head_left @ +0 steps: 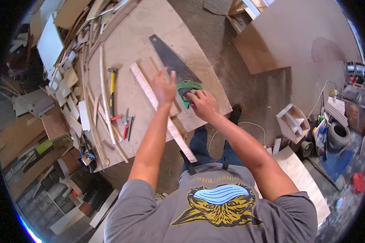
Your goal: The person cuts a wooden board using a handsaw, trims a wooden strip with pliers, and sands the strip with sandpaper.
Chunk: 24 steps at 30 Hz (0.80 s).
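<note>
A handsaw (172, 58) with a dark blade and green handle lies on the plywood sheet (138, 48). My right hand (203, 106) is at the handle, fingers curled around it; a dark grey patch by the fingertips is unclear. My left hand (164, 88), slightly blurred, has its thumb and fingers apart and holds nothing. It hovers over or rests on a long pale wooden strip (147, 87); contact is unclear. This strip runs past the sheet's near edge towards my body. A shorter, wider board (150, 67) lies beside it, partly covered by my left hand.
Left on the sheet are a yellow-handled hammer (112, 93), red-handled pliers (126, 123) and thin wooden strips (105, 93). Scrap wood (67, 81) piles up further left. A large brown panel (288, 36) stands at upper right. A white cable (251, 123) crosses the floor near my feet.
</note>
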Available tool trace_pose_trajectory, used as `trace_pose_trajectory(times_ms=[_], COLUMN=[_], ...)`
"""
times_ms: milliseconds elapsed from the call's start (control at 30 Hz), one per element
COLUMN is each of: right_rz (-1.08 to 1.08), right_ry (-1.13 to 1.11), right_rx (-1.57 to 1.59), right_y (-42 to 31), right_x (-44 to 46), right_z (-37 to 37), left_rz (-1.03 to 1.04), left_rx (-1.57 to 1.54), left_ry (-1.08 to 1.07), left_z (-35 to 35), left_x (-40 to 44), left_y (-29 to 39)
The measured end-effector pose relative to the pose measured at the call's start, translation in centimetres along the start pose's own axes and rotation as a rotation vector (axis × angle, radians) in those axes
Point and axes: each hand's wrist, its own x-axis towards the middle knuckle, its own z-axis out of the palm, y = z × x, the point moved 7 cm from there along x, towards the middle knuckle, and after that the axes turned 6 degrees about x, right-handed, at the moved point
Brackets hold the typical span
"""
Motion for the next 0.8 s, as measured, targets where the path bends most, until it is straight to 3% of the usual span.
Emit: trace_pose_trajectory(times_ms=[67,133,267,367,467,600,800], right_rz=[0.063,0.092,0.193,0.290,0.417,0.592,0.826], right_ry=[0.075,0.167,0.233,0.234,0.188,0.092,-0.139], right_rx=[0.056,0.070,0.065,0.050,0.061,0.137,0.263], right_y=[1.9,4.7,12.6,19.4,26.2,35.3,46.3], right_x=[-0.9,-1.8,-5.0,-8.4,-12.0,-16.2,-20.7], right_z=[-1.8,-3.8,-7.2,-8.7,-8.1,-2.7,12.0], left_rz=[0.002,-0.138,-0.427,-0.427,-0.629,-0.854,-1.219], left_rx=[-0.251,-0.441,-0.808,-0.751,-0.852,-0.610,-0.566], left_ry=[-0.121,-0.315,-0.377,-0.420,-0.567,-0.774,-0.806], left_z=[2.4,5.4,11.6,15.0,24.4,31.6,44.9], left_x=[-2.3,-4.9,-9.7,-11.9,-19.2,-24.7,-37.9], left_y=[6.0,10.8,18.1,23.3,22.9,21.1,8.7])
